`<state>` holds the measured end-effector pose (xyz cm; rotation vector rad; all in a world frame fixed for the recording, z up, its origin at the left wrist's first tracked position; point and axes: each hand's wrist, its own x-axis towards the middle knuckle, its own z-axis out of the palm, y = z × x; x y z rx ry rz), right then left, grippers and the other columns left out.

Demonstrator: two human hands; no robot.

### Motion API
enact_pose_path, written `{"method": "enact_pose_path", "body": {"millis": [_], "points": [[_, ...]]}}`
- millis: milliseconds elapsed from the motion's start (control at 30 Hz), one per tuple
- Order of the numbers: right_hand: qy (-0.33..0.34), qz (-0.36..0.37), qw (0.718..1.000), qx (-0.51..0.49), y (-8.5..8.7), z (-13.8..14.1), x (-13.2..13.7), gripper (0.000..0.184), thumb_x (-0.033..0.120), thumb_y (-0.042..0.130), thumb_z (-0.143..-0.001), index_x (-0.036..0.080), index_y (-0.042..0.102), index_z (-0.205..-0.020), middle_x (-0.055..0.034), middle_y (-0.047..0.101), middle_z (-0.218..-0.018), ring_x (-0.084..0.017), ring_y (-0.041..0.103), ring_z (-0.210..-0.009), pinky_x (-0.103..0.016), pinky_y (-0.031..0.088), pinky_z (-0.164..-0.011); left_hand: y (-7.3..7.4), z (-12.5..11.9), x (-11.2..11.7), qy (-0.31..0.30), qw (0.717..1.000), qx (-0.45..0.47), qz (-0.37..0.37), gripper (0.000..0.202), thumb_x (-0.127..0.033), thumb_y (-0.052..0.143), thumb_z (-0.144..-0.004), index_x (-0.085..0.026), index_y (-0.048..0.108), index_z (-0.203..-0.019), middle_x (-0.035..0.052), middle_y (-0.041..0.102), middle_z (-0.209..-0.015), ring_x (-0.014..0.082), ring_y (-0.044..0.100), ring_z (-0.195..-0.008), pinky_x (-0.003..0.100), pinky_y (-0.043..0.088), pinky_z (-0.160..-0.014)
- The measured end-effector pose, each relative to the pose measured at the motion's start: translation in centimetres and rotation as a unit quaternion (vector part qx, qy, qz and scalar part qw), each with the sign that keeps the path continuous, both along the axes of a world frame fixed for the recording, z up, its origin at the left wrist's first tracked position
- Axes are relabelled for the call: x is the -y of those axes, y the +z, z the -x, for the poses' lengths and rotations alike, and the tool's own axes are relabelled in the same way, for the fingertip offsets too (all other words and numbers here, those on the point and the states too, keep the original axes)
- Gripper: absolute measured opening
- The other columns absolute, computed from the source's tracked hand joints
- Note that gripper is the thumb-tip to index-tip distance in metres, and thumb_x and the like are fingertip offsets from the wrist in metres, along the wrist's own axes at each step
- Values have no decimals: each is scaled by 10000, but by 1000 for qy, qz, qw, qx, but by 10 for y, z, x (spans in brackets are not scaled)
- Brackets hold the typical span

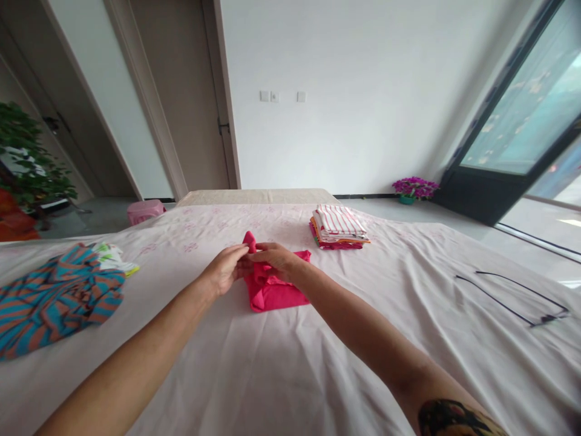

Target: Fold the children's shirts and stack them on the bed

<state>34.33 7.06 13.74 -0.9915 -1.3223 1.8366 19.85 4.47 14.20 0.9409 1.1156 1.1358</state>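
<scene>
A bright pink-red garment (280,297), partly folded into a small rectangle, lies on the pale cloth-covered surface (236,369) in front of me. My left hand (227,267) pinches its far left corner, and a tip of the fabric sticks up above the fingers. Reaching across the garment from the right, my right hand (275,260) grips the same corner, its fingers close to the left ones. My right wrist hides part of the cloth. Just beyond, to the right, a neat stack of folded clothes (339,225) has a red-and-white striped piece on top.
A crumpled blue-and-orange striped garment (63,297) lies at the left beside a white-and-green cloth (113,257). Black-framed glasses (540,316) rest at the right. Past the surface stand a pink stool (146,211) and a pot of purple flowers (414,188).
</scene>
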Motion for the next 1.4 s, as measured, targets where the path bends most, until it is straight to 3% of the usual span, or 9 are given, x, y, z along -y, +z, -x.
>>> {"method": "enact_pose_path", "body": {"millis": [167,300,500,767,900,967,1067,1200,1400], "points": [[-76,24,994,-77,-15,-37,-4,396,0,536,-626,125,688,-970,-1,674,-658,-128,596,-560,-252,506,-617,-9,-17,-13,61,995,-51,-67,352,-313,617,-742,-139,663,-1044,-43,559,-631,71,504,-507,189,389,-491],[-105,-5,991,-82,-17,-76,-6,523,9,499,-571,121,684,-1046,-9,699,-686,-140,612,-563,-258,516,-607,-34,-30,-19,107,966,-163,-171,367,-283,567,-755,-163,658,-1090,43,694,-885,168,652,-828,293,511,-794],[-168,-42,984,-42,-29,-122,-7,640,32,484,-545,111,654,-1158,7,684,-656,-138,605,-567,-232,483,-572,-65,-70,-20,12,901,-354,-251,397,-296,506,-872,-164,624,-1227,136,612,-1324,273,517,-1285,394,341,-1130],[-213,-110,961,138,-61,-148,-6,722,22,457,-591,129,598,-1291,5,667,-713,-127,587,-568,-221,444,-534,-96,-110,-6,-38,681,-667,-299,581,-429,379,-968,-125,422,-1462,218,443,-1487,358,369,-1402,561,247,-1145],[-191,-250,878,361,-76,-159,-2,575,47,515,-642,185,700,-1169,-45,734,-992,-186,663,-852,-268,502,-779,-102,-114,1,-39,620,-715,-321,608,-507,381,-954,-193,423,-1473,198,427,-1505,377,348,-1410,586,234,-1138],[-174,-307,834,424,-80,-162,-2,541,72,533,-675,197,704,-1172,-52,722,-1104,-210,649,-999,-275,474,-894,-103,-114,2,-42,612,-719,-326,605,-510,371,-957,-202,421,-1475,195,430,-1504,372,362,-1403,588,247,-1130],[-152,-304,819,462,-82,-166,-4,549,109,542,-725,188,656,-1256,-61,721,-1106,-205,653,-989,-260,474,-866,-101,-112,4,-37,611,-713,-342,586,-488,382,-960,-189,446,-1459,189,449,-1492,366,370,-1399,580,247,-1135],[-149,-235,840,466,-80,-175,-7,522,211,586,-798,167,604,-1318,-59,729,-950,-180,656,-824,-247,476,-728,-94,-116,13,-54,608,-679,-408,539,-461,412,-960,-167,517,-1400,150,447,-1505,339,311,-1434,528,222,-1167],[-188,-126,916,330,-70,-176,1,519,126,615,-780,119,586,-1299,11,639,-696,-101,555,-566,-206,405,-529,-79,-144,23,-66,656,-629,-411,565,-566,519,-884,-166,587,-1277,145,636,-1257,301,551,-1179,436,413,-1006]]}}
